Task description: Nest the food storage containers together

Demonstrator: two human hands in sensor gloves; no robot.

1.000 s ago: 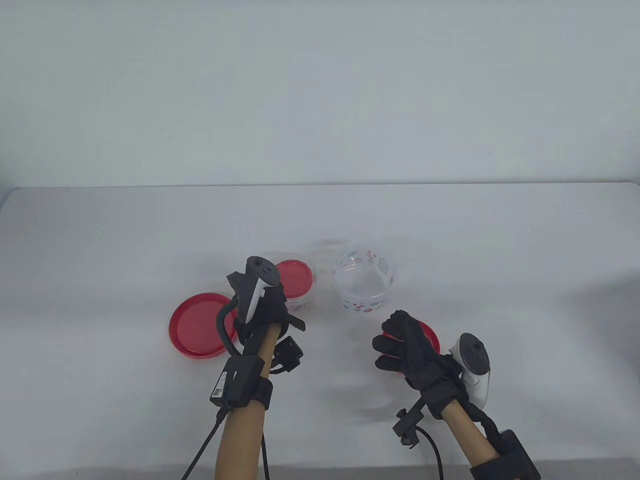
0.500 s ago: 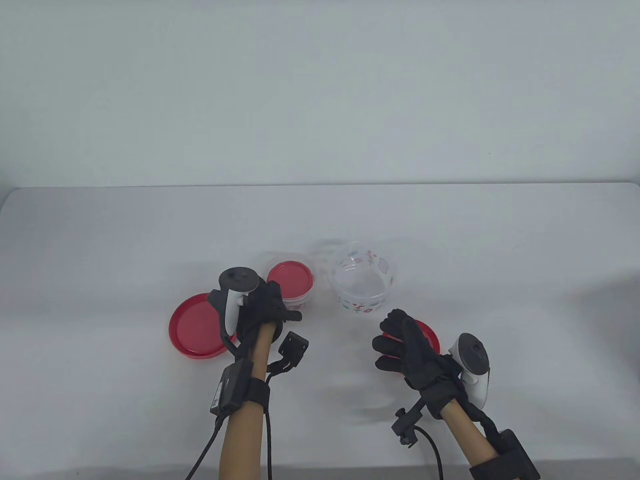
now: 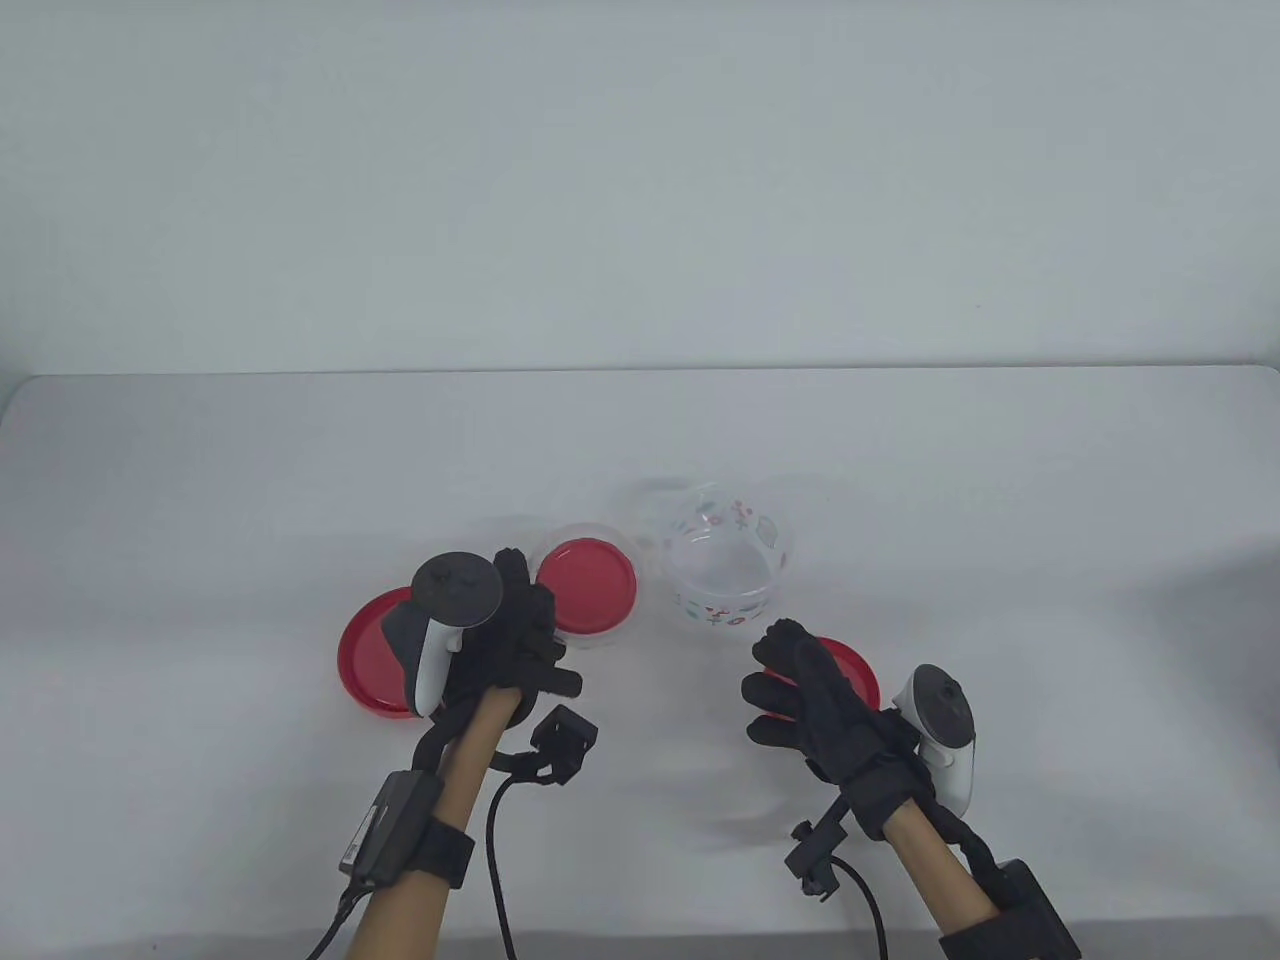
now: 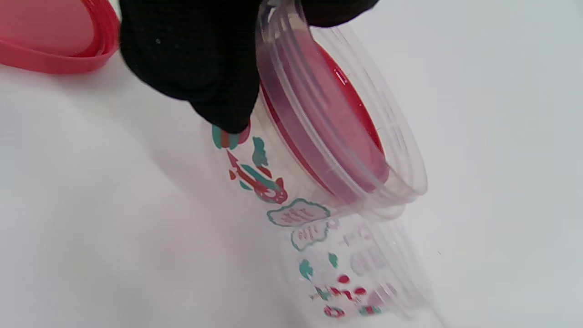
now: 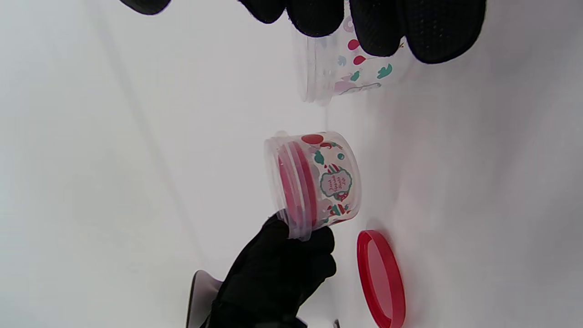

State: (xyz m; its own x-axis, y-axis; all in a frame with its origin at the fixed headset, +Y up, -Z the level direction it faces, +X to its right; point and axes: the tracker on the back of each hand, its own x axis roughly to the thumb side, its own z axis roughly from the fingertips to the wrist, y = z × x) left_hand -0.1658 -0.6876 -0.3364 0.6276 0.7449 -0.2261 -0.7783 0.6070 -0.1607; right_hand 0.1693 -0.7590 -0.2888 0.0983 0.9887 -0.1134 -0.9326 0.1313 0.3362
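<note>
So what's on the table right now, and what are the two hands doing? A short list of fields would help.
left hand: grips the rim of the lidded container, lifted off the table
lidded container: clear, printed, red lid seated in its top
open container: clear, printed, no lid, standing on the table
large red lid: lying flat, partly behind the left hand
right hand: fingers spread, over a second red lid; contact unclear
table: white

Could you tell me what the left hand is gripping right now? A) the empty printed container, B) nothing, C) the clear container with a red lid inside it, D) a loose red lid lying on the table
C: the left hand grips the rim of the clear container, lifted off the table with a red lid seated inside it.
</note>
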